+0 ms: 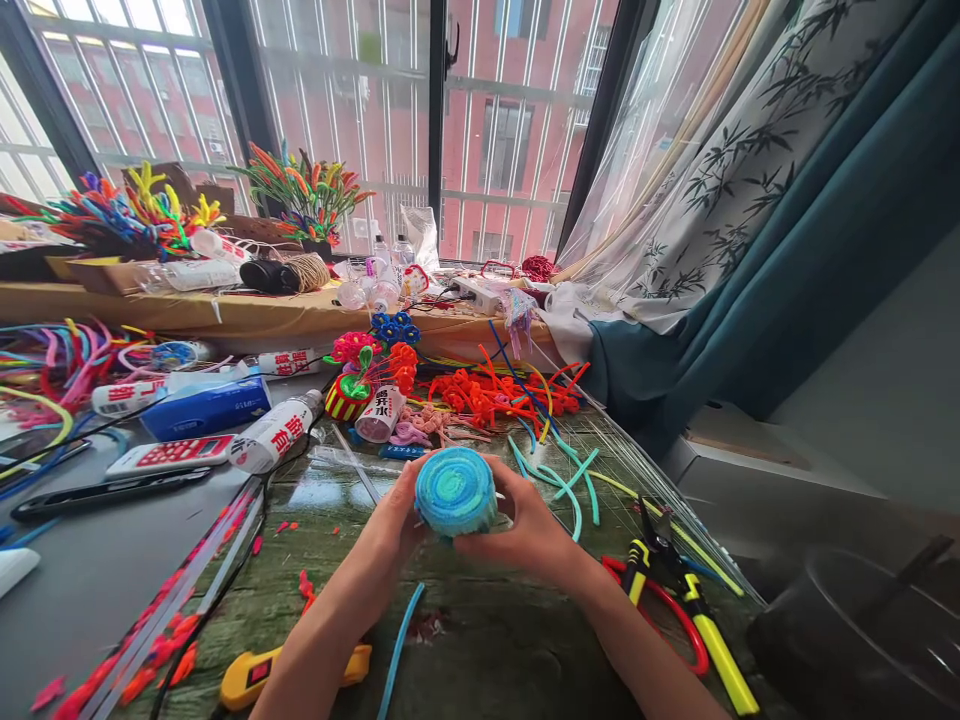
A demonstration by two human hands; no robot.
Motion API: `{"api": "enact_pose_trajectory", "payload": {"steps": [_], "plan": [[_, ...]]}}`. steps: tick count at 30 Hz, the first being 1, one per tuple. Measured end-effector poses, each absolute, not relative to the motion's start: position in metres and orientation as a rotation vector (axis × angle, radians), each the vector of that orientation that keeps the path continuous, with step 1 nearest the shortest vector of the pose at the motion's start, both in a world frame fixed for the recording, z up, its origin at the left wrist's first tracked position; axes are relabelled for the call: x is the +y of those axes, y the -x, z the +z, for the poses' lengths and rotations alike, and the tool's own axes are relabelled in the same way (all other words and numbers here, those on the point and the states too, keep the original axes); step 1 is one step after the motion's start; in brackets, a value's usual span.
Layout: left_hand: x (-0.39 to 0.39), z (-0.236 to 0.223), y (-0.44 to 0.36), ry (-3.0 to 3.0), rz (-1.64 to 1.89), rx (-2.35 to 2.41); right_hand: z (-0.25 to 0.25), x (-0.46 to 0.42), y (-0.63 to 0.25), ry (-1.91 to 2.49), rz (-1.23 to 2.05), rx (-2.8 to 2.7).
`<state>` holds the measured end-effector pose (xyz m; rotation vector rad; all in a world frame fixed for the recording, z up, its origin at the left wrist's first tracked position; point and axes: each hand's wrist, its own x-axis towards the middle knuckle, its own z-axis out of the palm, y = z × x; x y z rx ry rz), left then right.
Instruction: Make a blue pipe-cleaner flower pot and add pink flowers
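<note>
While both hands curl partway closed around a blue fuzzy disc (455, 490) at the centre of the frame, the left hand (391, 515) presses its left side and the right hand (525, 528) reaches round its right side, thumb low in front. Its ringed top faces the camera; whether its underside touches the table is hidden. Just below, a mostly bare stretch of green table (502, 610) gives open room down to the bottom edge, crossed only by a blue stem (401, 645). A yellow tool (244, 682) lies partly behind the left forearm at lower left. Beyond the right forearm, pliers (716, 650) with yellow handles lie near the table's slanting right edge. Turquoise stems (574, 490) sit close above the right hand. Farther up, red flowers (472, 395) and a white-labelled bottle (277, 435) crowd the space before the window ledge (289, 320), which bounds the table at the upper middle.
</note>
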<state>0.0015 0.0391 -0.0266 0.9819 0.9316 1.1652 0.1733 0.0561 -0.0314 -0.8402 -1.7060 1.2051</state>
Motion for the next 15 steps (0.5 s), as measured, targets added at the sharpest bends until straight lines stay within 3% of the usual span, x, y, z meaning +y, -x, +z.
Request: {"api": "enact_pose_trajectory", "payload": {"steps": [6,12,15], "plan": [[0.038,-0.02,0.0,-1.2,1.284,1.077,-0.037,0.061,-0.175,0.788,1.225,-1.638],[0.036,-0.017,0.008,-1.904,1.629,1.226,-0.035,0.059,-0.177,0.666,1.403,-1.631],[0.036,-0.021,0.01,-2.128,1.574,1.23,-0.034,0.056,-0.178,0.713,1.443,-1.65]]}}
